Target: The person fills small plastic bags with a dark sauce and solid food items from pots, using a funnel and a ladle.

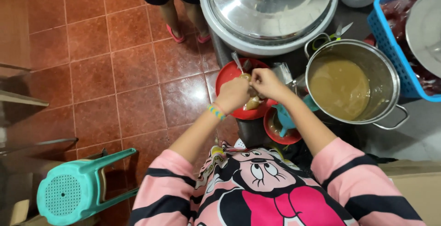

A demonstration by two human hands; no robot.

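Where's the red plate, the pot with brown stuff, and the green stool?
red plate (pixel 226 77), head view, bare left rim.
steel pot (pixel 383 72), head view, inner right wall above the brown liquid.
green stool (pixel 62 196), head view, perforated seat.

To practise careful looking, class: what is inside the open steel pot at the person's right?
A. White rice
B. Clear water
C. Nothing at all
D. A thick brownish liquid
D: the steel pot holds a smooth brownish liquid that covers its bottom, seen just right of the right hand, while the left hand works over the red bowl.
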